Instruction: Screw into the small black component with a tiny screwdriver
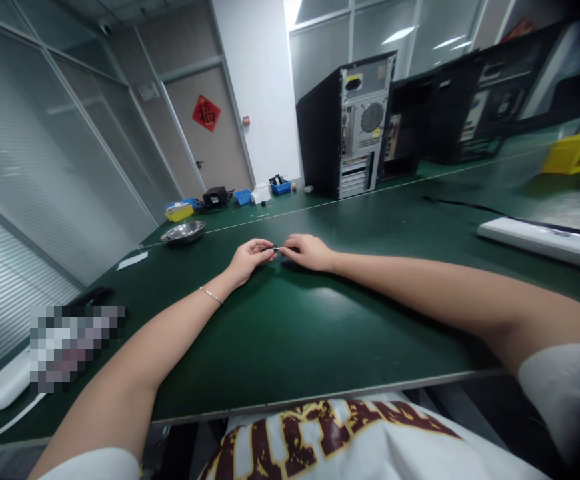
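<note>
Just above the green table (270,347), near its middle, my two hands meet at a small dark, thin object (275,249). My left hand (253,259), with a bracelet at the wrist, pinches it from the left. From the right, my right hand (309,253) has its thumb and fingers closed at the object's other end. The object is too small to name, and fingertips cover part of it.
A metal bowl (185,232) stands at the left, with small yellow and blue trays (243,197) behind. A black computer tower (323,127) stands at the back. White power strip (545,241) at right; yellow bin (575,152) at far right. White paper (133,261) lies at left.
</note>
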A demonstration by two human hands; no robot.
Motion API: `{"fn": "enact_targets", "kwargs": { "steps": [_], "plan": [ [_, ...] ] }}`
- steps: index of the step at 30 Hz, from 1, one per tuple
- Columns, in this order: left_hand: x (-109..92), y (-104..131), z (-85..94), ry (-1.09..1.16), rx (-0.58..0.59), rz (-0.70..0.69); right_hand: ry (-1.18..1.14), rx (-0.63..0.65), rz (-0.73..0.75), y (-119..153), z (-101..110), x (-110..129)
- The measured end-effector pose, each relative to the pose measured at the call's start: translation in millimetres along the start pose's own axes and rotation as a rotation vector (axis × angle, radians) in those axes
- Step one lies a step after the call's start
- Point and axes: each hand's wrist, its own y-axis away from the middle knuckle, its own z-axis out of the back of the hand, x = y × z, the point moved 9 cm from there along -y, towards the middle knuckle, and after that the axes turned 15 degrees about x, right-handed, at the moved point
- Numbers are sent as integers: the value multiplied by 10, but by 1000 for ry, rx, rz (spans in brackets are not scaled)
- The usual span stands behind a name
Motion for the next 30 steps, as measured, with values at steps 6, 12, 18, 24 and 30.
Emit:
{"fn": "enact_targets", "kwargs": {
  "steps": [6, 12, 18, 24, 30],
  "plan": [
    [-43, 9, -18, -63, -3, -26, 8, 3, 21, 7, -4, 24],
    [-16, 22, -41, -20, 33, 21, -30, -3, 81, 15, -3, 48],
    [2, 8, -75, 7, 91, 38, -63, 4, 129, 18, -7, 69],
    [-15, 14, 0, -8, 14, 11, -54, 0, 101, 8, -7, 60],
    [-1, 18, 41, 26, -31, 13, -44, -11, 74, 2, 0, 43]
  ]
}}
